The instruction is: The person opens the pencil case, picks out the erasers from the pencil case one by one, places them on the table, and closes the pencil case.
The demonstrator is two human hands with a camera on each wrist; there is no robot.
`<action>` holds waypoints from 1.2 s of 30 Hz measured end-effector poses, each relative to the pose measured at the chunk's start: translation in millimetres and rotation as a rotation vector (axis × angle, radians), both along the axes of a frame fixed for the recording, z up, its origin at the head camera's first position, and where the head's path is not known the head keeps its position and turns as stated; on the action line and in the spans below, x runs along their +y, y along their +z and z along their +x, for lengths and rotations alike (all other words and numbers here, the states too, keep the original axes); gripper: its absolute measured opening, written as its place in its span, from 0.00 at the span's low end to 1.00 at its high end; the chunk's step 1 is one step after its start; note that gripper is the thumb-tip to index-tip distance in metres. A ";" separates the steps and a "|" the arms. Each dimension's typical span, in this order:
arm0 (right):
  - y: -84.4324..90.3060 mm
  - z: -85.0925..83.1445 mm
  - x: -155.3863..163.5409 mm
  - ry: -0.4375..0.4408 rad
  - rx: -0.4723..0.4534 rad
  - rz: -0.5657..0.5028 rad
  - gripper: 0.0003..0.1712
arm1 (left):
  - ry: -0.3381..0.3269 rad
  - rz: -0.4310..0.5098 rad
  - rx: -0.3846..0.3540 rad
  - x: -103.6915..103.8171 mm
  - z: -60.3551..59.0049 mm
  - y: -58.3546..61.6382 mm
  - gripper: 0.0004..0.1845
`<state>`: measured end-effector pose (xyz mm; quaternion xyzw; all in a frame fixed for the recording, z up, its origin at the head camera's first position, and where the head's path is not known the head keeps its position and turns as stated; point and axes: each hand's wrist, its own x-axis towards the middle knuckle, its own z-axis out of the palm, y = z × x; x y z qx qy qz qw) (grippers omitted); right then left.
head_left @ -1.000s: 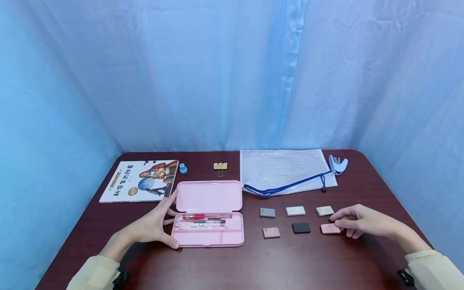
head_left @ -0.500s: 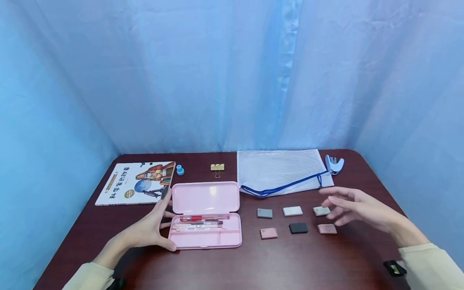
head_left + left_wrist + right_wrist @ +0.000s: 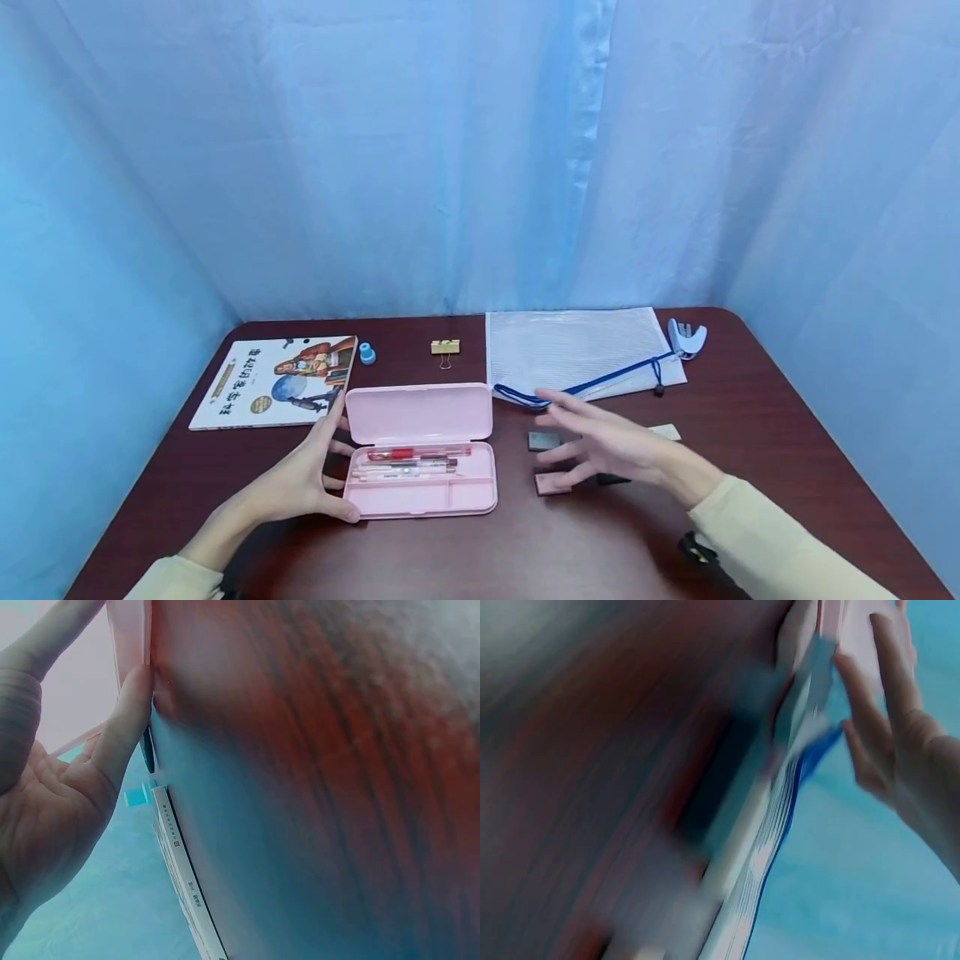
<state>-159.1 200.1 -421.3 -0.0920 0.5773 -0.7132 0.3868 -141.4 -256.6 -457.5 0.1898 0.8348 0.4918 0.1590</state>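
The pink pencil case [image 3: 397, 502] lies with its lid raised, pens [image 3: 408, 471] in its back compartment. My left hand [image 3: 300, 479] is at its left side, thumb at the front corner and fingers spread along the side and lid. The left wrist view shows fingers against the pink wall [image 3: 131, 637]. My right hand [image 3: 611, 446] hovers with fingers spread over small flat blocks and holds nothing. Under or beside it show a grey block [image 3: 543, 441], a pink block [image 3: 551, 483], part of a black block [image 3: 613, 478] and a cream block [image 3: 664, 432]; others are hidden.
Behind the blocks lies a white mesh zip pouch [image 3: 573, 350] with a blue zip, and a pale blue stapler-like object [image 3: 686, 340]. A gold binder clip [image 3: 445, 347], a small blue cap-shaped piece [image 3: 367, 354] and a picture book [image 3: 255, 383] line the back left.
My right hand has let go of the right-hand pink block, lifted off and swept left above the blocks. My left hand keeps its place at the pencil case. The view has shifted slightly.
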 end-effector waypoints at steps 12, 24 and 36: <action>-13.5 0.3 -65.8 -0.050 -0.083 0.070 0.45 | 0.025 0.053 0.019 2.7 6.0 -5.3 0.69; -17.5 0.8 -72.1 -0.072 -0.029 0.060 0.41 | -0.050 0.170 -0.185 -12.6 9.7 1.9 0.24; -22.7 5.6 -83.1 0.009 0.209 0.252 0.43 | 0.170 0.090 -0.262 -11.6 6.8 2.7 0.34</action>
